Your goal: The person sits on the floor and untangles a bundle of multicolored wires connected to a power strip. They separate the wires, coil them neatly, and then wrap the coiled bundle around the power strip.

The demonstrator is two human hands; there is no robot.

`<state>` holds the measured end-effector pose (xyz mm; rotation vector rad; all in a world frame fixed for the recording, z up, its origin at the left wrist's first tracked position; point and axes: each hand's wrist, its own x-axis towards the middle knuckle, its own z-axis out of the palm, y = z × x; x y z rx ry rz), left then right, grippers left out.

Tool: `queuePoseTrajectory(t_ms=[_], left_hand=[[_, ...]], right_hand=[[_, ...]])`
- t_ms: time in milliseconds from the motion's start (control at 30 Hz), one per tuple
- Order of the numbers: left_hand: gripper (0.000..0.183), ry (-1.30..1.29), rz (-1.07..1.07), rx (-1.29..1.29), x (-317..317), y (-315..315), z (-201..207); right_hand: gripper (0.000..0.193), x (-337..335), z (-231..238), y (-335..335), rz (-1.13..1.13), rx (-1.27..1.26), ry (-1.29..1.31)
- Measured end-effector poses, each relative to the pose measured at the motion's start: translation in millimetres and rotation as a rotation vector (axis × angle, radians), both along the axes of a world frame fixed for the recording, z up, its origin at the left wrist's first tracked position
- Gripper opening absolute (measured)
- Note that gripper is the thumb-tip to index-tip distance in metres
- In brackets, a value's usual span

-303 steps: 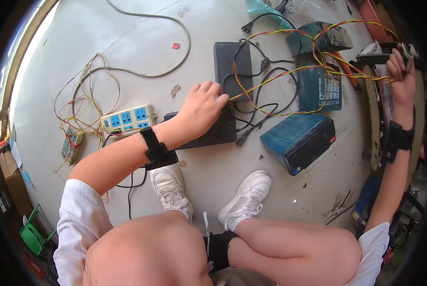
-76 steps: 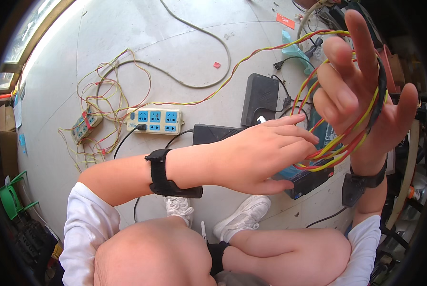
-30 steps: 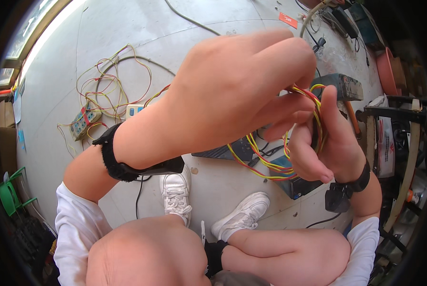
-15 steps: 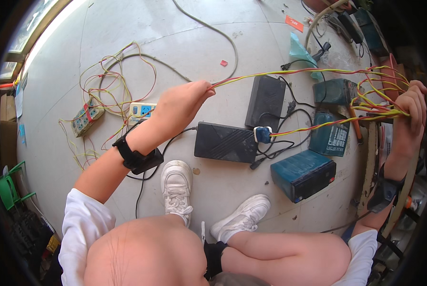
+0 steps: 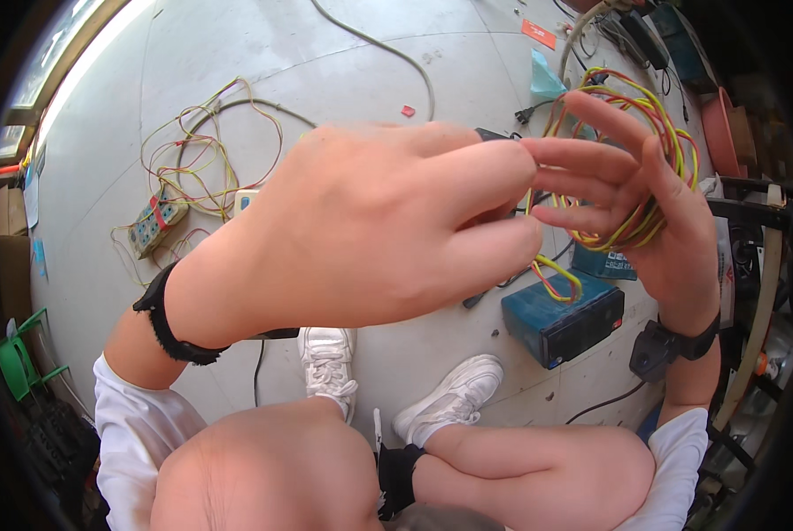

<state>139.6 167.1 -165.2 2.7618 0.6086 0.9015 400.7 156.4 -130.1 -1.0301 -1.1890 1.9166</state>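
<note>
My left hand [image 5: 361, 221] is large in the middle of the head view, its fingers closed in a pinch around a strand of twisted red and yellow wire; the pinch itself is mostly hidden. Beside it on the right, my right hand [image 5: 653, 195] carries a coil of the same wire [image 5: 631, 84], looped around the hand behind its spread fingers. The left fingertips touch or nearly touch the right fingers. A short bent length of the wire [image 5: 578, 288] hangs below both hands, over a teal and black battery [image 5: 560, 319].
On the floor at left lie a power strip [image 5: 155, 226] and loose tangled wires [image 5: 193, 150]. A grey cable [image 5: 379, 44] curves across the back. Another teal battery [image 5: 604, 263] sits behind the first. A metal frame [image 5: 759, 292] stands at right, a green object [image 5: 14, 354] at far left.
My left hand has moved right and up close, beside the right hand. The wire stretched between them is now gathered into the coil. The right hand has come inward and its fingers have spread.
</note>
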Motion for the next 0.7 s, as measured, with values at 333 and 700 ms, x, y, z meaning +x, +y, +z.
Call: queuePoseTrajectory(t_ms=[333,700], left_hand=[[0.012,-0.362,0.137,-0.188,6,40,-17],[0.038,-0.233,0.154,-0.68,-13,13,-84]], right_hand=[[0.061,-19,-17,-9,0.393,-0.452,0.671],[0.04,39,32,22,-0.055,-0.216,0.885]])
